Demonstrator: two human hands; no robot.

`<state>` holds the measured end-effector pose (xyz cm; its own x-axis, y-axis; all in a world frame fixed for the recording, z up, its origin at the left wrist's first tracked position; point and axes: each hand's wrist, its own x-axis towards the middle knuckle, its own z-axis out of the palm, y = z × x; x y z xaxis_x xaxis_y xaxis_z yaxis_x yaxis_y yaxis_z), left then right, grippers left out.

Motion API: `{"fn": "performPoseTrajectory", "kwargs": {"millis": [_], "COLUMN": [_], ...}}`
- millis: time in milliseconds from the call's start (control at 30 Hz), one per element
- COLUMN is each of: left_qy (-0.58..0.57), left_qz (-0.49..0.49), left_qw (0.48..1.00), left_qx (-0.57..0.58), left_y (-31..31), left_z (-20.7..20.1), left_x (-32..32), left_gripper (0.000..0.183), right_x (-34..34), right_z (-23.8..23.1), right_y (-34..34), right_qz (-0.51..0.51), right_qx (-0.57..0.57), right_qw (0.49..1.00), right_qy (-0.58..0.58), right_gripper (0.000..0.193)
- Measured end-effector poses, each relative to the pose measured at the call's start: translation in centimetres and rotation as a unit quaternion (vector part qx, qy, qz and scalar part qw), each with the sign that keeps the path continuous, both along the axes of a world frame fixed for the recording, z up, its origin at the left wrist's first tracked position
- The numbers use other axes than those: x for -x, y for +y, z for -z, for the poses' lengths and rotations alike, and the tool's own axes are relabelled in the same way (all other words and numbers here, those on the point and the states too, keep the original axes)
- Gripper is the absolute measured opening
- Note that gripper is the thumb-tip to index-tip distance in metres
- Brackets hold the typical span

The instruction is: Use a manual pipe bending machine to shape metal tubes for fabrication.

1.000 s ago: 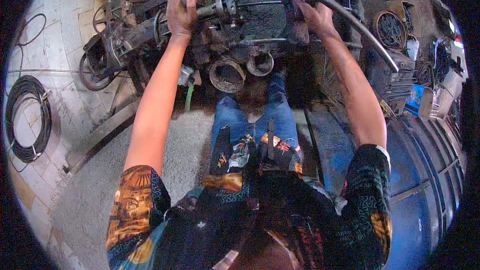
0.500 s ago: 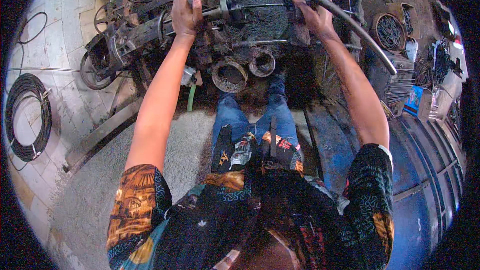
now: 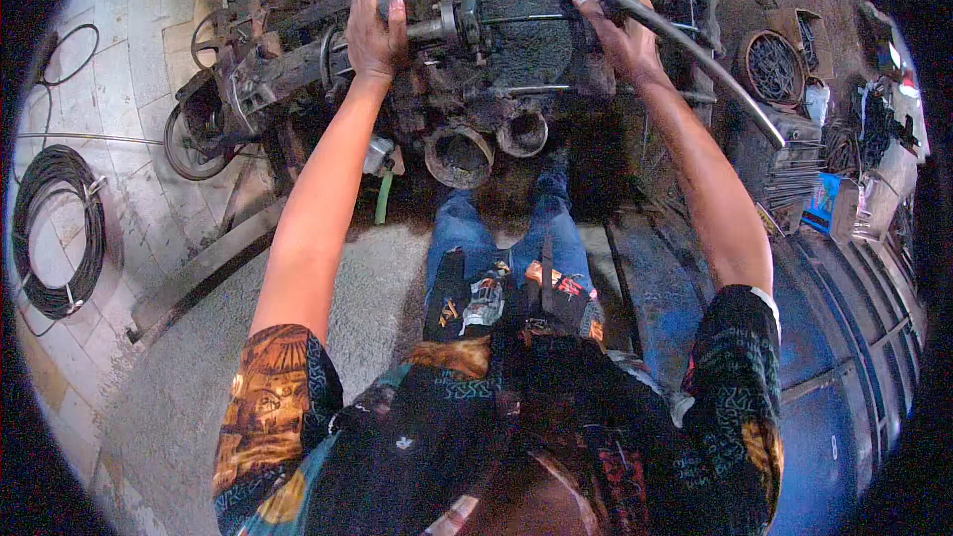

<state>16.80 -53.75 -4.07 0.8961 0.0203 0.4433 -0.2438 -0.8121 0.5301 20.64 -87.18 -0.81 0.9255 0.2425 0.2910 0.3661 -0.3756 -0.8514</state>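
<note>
My left hand (image 3: pixel 377 35) is held with its fingers straight and its thumb apart. It sits over the left part of a dark, greasy machine (image 3: pixel 288 79), beside a metal shaft with a collar (image 3: pixel 465 25). Nothing shows in its grasp. At the machine's right side my right hand (image 3: pixel 623 35) has its thumb spread from its fingers, near a dark block (image 3: pixel 596 71). A long curved metal rod (image 3: pixel 685 38) crosses in front of that hand and partly covers its fingers. Whether the palm touches the machine is hidden.
Two round pipe-like openings, a larger one (image 3: pixel 459 157) and a smaller one (image 3: pixel 522 132), face my legs. A coil of black cable (image 3: pixel 30 238) lies on the left floor. To the right stand a round container of metal pieces (image 3: pixel 772 69) and a blue metal surface (image 3: pixel 824 337).
The collar on the shaft looks turned: its pale knob no longer shows on top. The rod's upper end sits slightly farther left. Both hands have barely shifted.
</note>
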Motion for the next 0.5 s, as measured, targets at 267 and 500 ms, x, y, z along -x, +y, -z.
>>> {"fn": "performPoseTrajectory", "kwargs": {"millis": [267, 500], "left_qy": [0.011, 0.03], "left_qz": [-0.001, -0.01], "left_qw": [1.0, 0.999], "left_qx": [-0.009, -0.018], "left_y": [0.2, -0.2], "left_z": [-0.2, -0.9], "left_x": [0.0, 0.0], "left_gripper": [0.061, 0.064], "right_x": [0.0, -0.1], "right_z": [0.8, 1.1], "right_y": [0.0, 0.1], "right_qz": [0.003, 0.007], "right_qx": [-0.031, -0.018], "right_qw": [1.0, 1.0], "right_qy": [0.003, -0.008], "right_gripper": [0.041, 0.043]}}
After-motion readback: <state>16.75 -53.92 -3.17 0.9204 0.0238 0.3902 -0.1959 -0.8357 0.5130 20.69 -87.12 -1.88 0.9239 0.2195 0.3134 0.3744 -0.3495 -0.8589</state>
